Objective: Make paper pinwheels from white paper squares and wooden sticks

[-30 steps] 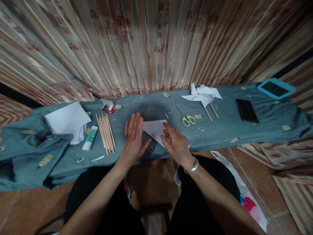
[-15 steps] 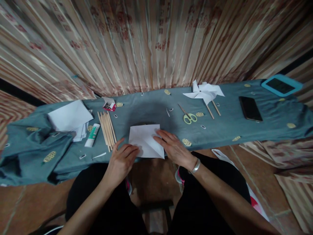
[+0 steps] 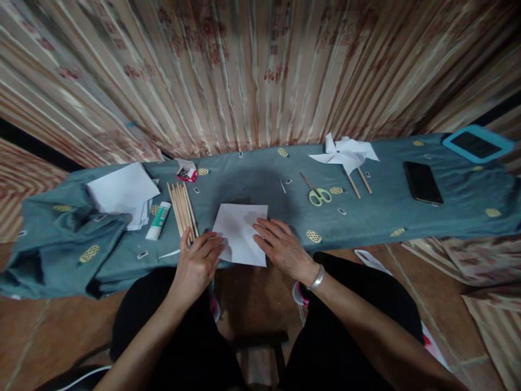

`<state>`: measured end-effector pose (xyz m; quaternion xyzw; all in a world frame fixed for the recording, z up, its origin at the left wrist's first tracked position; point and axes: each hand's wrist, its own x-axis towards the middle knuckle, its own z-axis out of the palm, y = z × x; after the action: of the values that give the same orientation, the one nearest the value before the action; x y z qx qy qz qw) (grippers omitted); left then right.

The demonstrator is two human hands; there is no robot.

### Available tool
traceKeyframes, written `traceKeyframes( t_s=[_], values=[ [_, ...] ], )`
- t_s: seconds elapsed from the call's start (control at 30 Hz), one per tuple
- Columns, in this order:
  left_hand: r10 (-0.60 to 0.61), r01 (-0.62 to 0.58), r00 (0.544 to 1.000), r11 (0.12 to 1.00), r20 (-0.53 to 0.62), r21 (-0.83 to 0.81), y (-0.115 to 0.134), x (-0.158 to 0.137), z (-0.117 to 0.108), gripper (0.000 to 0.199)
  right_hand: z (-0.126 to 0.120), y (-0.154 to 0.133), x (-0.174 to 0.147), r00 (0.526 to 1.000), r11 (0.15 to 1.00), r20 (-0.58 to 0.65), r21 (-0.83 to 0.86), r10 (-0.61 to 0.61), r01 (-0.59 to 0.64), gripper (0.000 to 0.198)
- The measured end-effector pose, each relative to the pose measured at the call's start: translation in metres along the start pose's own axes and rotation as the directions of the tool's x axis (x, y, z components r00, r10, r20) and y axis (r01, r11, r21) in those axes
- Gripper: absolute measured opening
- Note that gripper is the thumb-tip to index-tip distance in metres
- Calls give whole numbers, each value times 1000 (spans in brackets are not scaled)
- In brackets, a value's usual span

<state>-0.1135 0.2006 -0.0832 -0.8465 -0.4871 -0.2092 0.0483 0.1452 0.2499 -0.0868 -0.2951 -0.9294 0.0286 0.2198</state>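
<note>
A square sheet of white paper with a faint crease lies at the front edge of the cloth-covered surface, its near edge jutting slightly over. My left hand touches the paper's left edge with its fingers stretched out and the thumb apart, close to the ends of a bundle of wooden sticks. On the right part of the sheet rest the spread fingers of my right hand; a silver bracelet circles that wrist.
To the left lie a glue stick, a paper stack and a small red box of metal pieces. Green-handled scissors, white pinwheels on sticks, a black phone and a blue-framed device lie rightward.
The sheet has turned slightly, its lower right corner shifting left. My left hand's fingers have slid a little left, toward the paper's edge. The whole view has shifted slightly.
</note>
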Motion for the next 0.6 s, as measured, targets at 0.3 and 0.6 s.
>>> traceKeyframes(
  t_s=[0.3,0.6],
  values=[
    [146,-146,989,988,-12,-54,26,41,26,32,-30,3,-28,999,993,-8,-104,53,-54,26],
    [170,-164,985,974,26,-156,21,29,36,24,-25,14,-44,968,939,68,236,242,-251,24]
  ],
)
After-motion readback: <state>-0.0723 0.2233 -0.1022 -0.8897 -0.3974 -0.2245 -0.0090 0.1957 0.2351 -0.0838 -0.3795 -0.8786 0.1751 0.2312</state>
